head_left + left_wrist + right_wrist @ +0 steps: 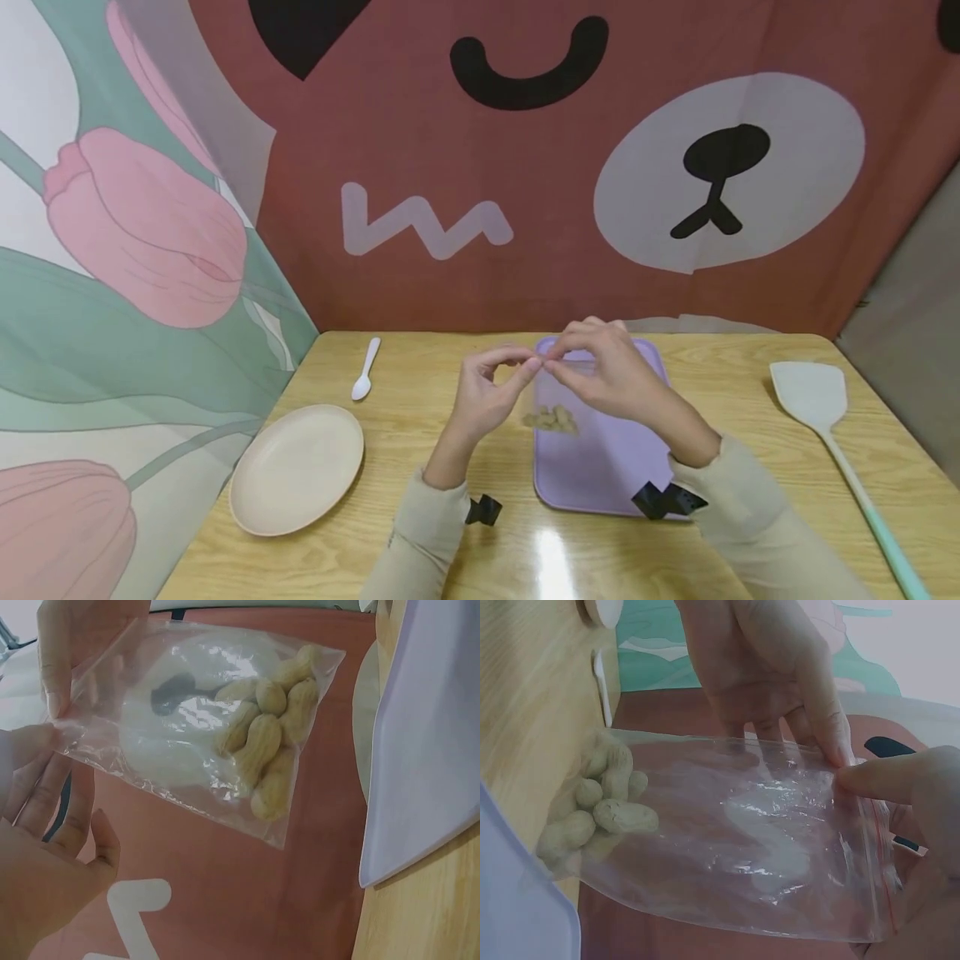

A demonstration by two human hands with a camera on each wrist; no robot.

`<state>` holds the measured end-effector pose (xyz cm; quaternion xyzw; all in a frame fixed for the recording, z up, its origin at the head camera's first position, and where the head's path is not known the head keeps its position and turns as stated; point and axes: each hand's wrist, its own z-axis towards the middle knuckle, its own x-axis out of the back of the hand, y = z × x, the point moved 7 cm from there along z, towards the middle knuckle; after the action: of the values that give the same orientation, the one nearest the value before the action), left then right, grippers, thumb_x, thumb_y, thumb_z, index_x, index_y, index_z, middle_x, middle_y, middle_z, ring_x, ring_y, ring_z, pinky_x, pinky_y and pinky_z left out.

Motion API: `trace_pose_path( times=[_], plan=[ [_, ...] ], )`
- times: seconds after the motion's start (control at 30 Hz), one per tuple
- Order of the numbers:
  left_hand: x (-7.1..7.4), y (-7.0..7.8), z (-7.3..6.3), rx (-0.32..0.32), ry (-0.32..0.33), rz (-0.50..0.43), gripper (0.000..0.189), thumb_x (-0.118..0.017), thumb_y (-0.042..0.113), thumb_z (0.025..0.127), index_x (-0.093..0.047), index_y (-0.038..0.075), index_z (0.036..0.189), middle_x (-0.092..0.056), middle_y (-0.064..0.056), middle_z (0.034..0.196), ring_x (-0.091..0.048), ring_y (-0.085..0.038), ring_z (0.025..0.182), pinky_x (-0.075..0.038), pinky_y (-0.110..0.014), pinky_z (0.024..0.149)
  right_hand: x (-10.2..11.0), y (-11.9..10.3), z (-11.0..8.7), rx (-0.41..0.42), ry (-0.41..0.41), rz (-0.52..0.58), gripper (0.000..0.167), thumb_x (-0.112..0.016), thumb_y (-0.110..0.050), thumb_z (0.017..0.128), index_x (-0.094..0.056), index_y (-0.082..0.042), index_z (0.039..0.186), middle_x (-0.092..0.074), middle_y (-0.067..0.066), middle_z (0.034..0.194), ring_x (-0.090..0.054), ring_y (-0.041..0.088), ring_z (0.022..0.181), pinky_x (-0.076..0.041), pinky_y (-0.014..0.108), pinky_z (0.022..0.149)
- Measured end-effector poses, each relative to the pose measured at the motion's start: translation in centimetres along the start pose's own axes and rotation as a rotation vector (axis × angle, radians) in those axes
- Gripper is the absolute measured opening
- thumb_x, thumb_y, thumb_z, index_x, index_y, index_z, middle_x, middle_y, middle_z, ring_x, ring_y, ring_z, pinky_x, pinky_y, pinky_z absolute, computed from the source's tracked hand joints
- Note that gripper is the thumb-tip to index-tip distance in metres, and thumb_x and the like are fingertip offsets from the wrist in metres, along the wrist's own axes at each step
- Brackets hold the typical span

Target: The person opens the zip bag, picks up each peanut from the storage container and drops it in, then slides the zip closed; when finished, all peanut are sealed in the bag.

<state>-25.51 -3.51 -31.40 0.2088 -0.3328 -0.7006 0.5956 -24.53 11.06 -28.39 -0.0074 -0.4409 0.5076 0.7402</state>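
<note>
A clear zip bag [172, 712] with a red line along its seal hangs between both hands, above the purple tray [600, 467]. Several peanuts in their shells [626, 816] lie gathered at its bottom end. My left hand [480, 400] pinches one top corner between thumb and index finger, its other fingers loosely bent in the left wrist view. With thumb and fingertips my right hand [611, 375] pinches the top edge close beside it; the fingertips of both hands nearly meet. Whether the seal is open or closed, I cannot tell.
On the wooden table, a cream plate [296, 471] stands at the left, with a small white spoon [363, 383] behind it. A spatula [813, 396] with a pale head and mint handle lies along the right side. Printed cloths [420, 292] hang behind and at the left.
</note>
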Motion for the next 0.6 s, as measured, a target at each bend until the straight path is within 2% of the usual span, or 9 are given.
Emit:
trace_pose_path(
  times=[0.17,0.27,0.4,0.6],
  plan=[
    [-0.1,-1.7,-0.3,-0.025,-0.002,0.031,0.01,-0.067,-0.016,0.085,-0.073,-0.009,0.089,-0.071,-0.02,0.083,-0.064,-0.015,0.081,-0.046,-0.029,0.079,0.4,0.3,-0.4,0.008,0.028,0.017,0.011,-0.077,-0.007,0.084,-0.077,-0.018,0.083,-0.066,-0.015,0.079,-0.053,0.012,0.078,-0.031,0.041,0.074],
    [0.0,-1.8,-0.3,-0.027,0.006,0.038,0.009,-0.068,-0.013,0.086,-0.074,-0.007,0.09,-0.072,-0.018,0.085,-0.065,-0.016,0.082,-0.048,-0.031,0.08,0.8,0.6,-0.8,0.016,0.037,0.028,0.013,-0.077,-0.005,0.084,-0.077,-0.017,0.083,-0.066,-0.015,0.08,-0.054,0.013,0.078,-0.034,0.041,0.075],
    [0.7,-1.8,-0.3,-0.004,0.051,0.028,0.007,-0.068,-0.013,0.086,-0.073,-0.01,0.09,-0.071,-0.022,0.086,-0.064,-0.014,0.084,-0.048,-0.036,0.081,1.9,1.1,-1.5,-0.01,0.051,0.041,0.014,-0.077,-0.002,0.082,-0.076,-0.016,0.083,-0.068,-0.013,0.081,-0.057,0.013,0.083,-0.038,0.039,0.077],
    [1.8,-1.9,-0.3,0.03,0.087,0.014,0.006,-0.068,-0.012,0.086,-0.073,-0.012,0.089,-0.071,-0.024,0.086,-0.063,-0.011,0.083,-0.045,-0.028,0.084,3.5,2.1,-2.7,-0.101,0.071,0.061,0.013,-0.079,-0.001,0.082,-0.077,-0.014,0.082,-0.07,-0.012,0.082,-0.059,0.016,0.096,-0.043,0.041,0.086]
  ],
)
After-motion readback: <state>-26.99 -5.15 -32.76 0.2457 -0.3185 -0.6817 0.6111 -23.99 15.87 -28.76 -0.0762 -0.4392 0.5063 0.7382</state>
